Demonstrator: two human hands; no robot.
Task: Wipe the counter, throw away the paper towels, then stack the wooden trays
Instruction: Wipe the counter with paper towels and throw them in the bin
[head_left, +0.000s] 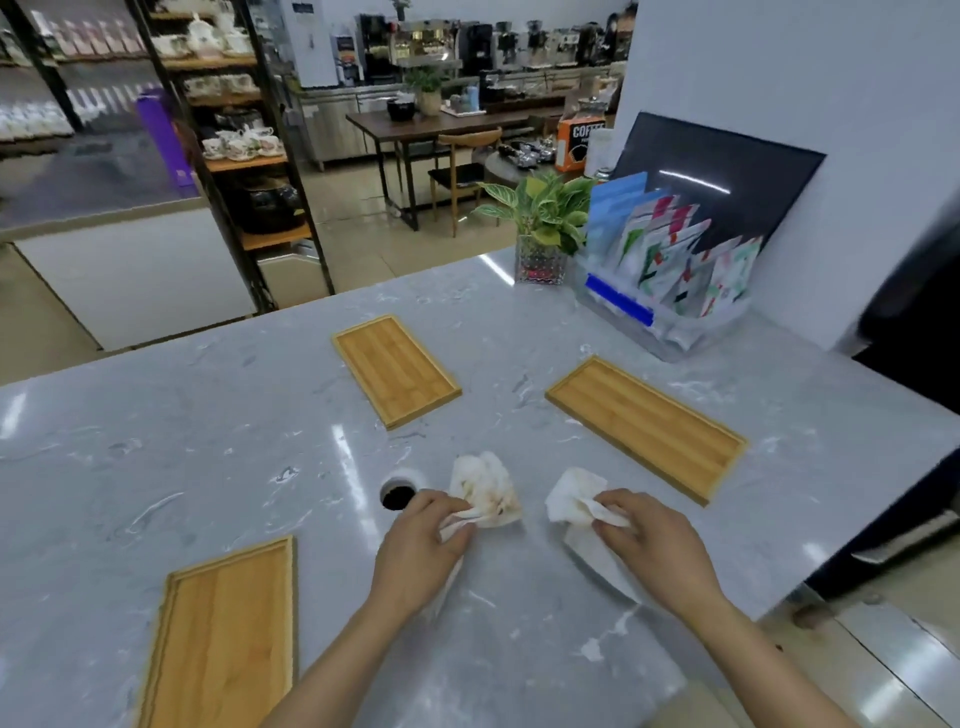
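Observation:
My left hand (418, 551) grips a crumpled, brown-stained paper towel (488, 491) on the grey marble counter (182, 441). A white paper towel (569, 501) is pinched in my right hand (649, 545), with its loose end trailing toward me. Three wooden trays lie apart, flat on the counter: one at the far middle (396, 370), one at the right (647, 427), one at the near left (223, 636). A round hole (397, 494) in the counter, dark inside, sits just left of my left hand.
A potted plant in a glass vase (540, 228) and a clear bin of packets (670, 275) stand at the counter's far right, by a dark board (727, 182) leaning on the wall. The counter's edge drops off at the right, beside a dark appliance (914, 322).

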